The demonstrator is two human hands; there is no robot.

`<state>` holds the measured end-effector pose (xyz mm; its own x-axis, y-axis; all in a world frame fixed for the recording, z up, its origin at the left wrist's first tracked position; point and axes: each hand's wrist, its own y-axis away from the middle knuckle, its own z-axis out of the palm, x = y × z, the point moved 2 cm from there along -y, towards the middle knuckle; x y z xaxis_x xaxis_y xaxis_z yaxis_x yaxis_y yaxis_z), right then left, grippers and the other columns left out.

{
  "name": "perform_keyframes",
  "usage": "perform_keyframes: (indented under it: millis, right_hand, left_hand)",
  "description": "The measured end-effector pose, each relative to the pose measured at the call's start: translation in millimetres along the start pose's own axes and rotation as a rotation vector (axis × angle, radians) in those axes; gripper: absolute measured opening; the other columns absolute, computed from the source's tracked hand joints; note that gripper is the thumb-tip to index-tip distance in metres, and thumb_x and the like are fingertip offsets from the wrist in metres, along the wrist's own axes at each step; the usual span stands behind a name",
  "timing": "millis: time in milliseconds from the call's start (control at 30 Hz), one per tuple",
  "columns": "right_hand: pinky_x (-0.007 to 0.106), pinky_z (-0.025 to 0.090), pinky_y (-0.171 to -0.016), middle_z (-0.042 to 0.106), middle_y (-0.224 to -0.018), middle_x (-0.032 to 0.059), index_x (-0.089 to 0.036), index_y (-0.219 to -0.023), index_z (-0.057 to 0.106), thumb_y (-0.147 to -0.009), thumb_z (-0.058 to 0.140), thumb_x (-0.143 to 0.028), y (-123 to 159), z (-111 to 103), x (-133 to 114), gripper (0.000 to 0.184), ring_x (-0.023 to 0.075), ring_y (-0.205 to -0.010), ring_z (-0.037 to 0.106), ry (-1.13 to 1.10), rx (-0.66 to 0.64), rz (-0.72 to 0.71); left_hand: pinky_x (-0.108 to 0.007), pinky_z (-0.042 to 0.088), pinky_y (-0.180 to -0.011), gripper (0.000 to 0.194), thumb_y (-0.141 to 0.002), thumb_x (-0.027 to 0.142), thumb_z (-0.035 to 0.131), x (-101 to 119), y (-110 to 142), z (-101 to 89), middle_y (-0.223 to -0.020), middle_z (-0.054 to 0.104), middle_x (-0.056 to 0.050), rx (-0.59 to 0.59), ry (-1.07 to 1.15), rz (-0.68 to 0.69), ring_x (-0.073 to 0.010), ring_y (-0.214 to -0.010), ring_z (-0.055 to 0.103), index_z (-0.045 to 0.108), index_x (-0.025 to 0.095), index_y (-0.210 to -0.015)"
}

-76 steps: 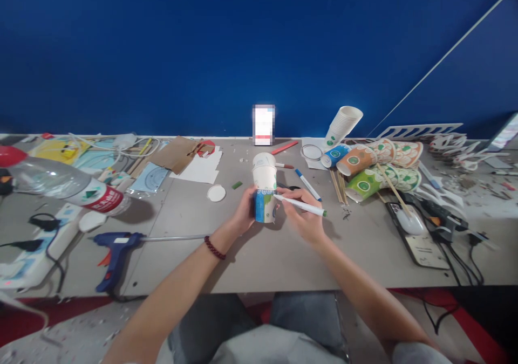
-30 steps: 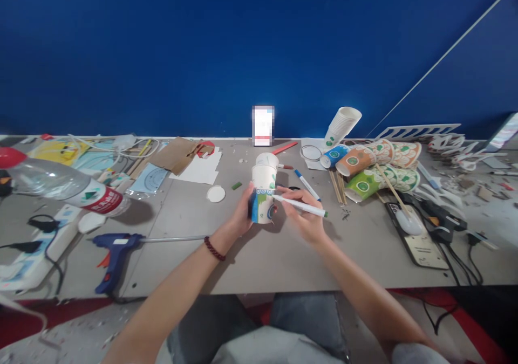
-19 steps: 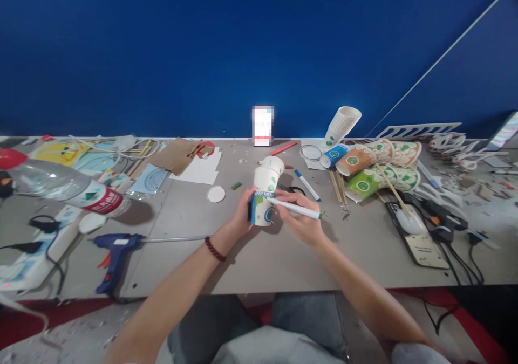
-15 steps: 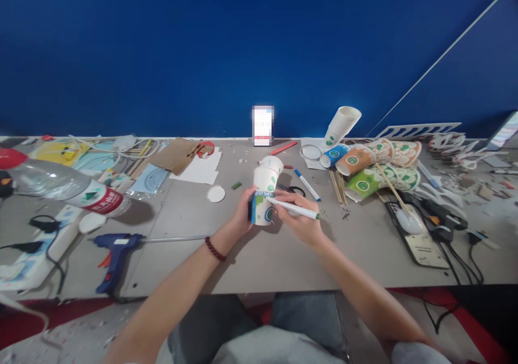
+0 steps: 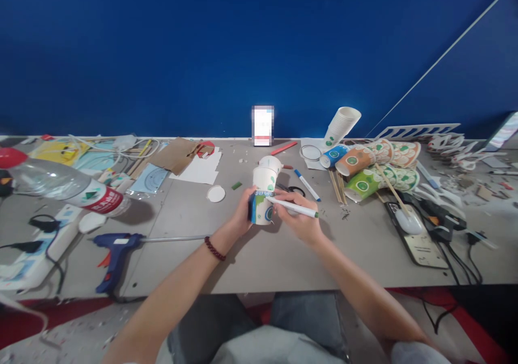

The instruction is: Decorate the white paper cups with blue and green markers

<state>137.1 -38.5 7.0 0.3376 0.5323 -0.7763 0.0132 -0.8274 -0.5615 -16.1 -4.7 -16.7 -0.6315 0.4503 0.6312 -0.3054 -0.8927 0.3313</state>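
Note:
A stack of paper cups (image 5: 262,191), white above and blue-green printed below, stands tilted on the grey table (image 5: 259,256) in front of me. My left hand (image 5: 244,213) wraps round its lower left side. My right hand (image 5: 297,218) grips a white marker with a green cap (image 5: 292,207); its tip touches the printed band of the lower cup.
A blue glue gun (image 5: 115,248) and a water bottle (image 5: 60,183) lie at the left. Coloured paper cups (image 5: 370,167), wooden sticks, a blue-capped marker (image 5: 306,185), a phone (image 5: 408,224) and cables crowd the right. Cardboard (image 5: 178,153), white paper and a white disc (image 5: 216,193) lie behind.
The cup stack has tilted a little to the right and turned in my left hand. The marker has shifted slightly left and down along the printed cup.

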Motion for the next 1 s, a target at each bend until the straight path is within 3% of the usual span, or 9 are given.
perform_keyframes:
  millis: [333,633,767,1000]
  right_hand:
    - [0.04,0.069,-0.08,0.085,-0.097,0.0058,-0.027,-0.09,0.073,-0.088,0.071,-0.027,-0.4,-0.8,-0.2,0.003,0.0296,-0.101,0.082,0.014,0.021,0.0]
    - [0.037,0.068,-0.08,0.084,-0.088,0.0045,-0.026,-0.089,0.074,-0.087,0.071,-0.024,0.2,-0.5,-0.2,0.004,0.0302,-0.108,0.08,-0.043,-0.025,-0.006]
    - [0.038,0.068,-0.08,0.085,-0.095,0.006,-0.026,-0.09,0.074,-0.087,0.071,-0.025,0.1,-1.3,0.4,0.004,0.0297,-0.104,0.081,-0.011,0.02,0.004]
    - [0.04,0.068,-0.083,0.084,-0.087,0.0048,-0.026,-0.088,0.074,-0.088,0.072,-0.027,1.0,-1.2,1.5,0.002,0.0309,-0.11,0.079,-0.075,-0.048,0.015]
  left_hand:
    - [-0.03,0.055,-0.06,0.035,-0.081,0.046,0.07,-2.3,-1.8,-3.3,-0.076,0.076,-0.008,-0.065,-0.01,-0.012,-0.0212,-0.062,0.069,0.072,0.013,-0.091]
    - [-0.029,0.054,-0.059,0.03,-0.085,0.043,0.066,-1.9,-2.2,-1.6,-0.074,0.075,-0.007,0.009,0.016,-0.02,-0.0204,-0.061,0.068,0.071,0.014,-0.09]
    - [-0.03,0.054,-0.059,0.029,-0.085,0.041,0.066,0.1,-0.3,0.9,-0.074,0.074,-0.007,0.008,0.019,-0.022,-0.0208,-0.061,0.068,0.071,0.014,-0.089]
    - [-0.03,0.052,-0.057,0.028,-0.084,0.042,0.066,-1.4,-1.3,-2.1,-0.071,0.073,-0.006,-0.001,0.016,-0.019,-0.0208,-0.058,0.066,0.07,0.015,-0.088]
